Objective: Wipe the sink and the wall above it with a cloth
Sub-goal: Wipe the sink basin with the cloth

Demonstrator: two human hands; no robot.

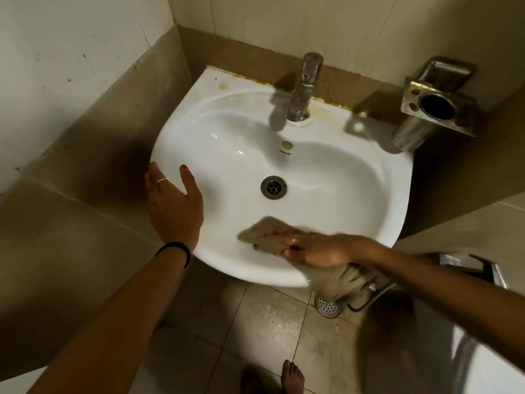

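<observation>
You are looking down at a white ceramic sink [326, 177] set in the corner of a tiled bathroom. Your right hand [318, 250] grips a beige cloth [267, 234], pressing its flat front part against the inside of the basin near the front rim, while the rest of the cloth bunches under your palm and hangs over the sink's edge. The hand and cloth look slightly blurred. Your left hand [173, 203] lies open on the sink's left rim, fingers spread and holding nothing; it wears a thin ring on 1 finger and a dark band [176, 250] at the wrist. The round metal drain [273, 187] sits in the middle of the basin, well apart from the cloth. A chrome faucet [304, 86] stands at the back rim, against the wall [312, 21] of pale tiles. A metal holder [437, 106] is fixed to the wall at the right. Brownish stains mark the back edge of the sink. Bare toes [292, 376] show on the floor tiles below.
</observation>
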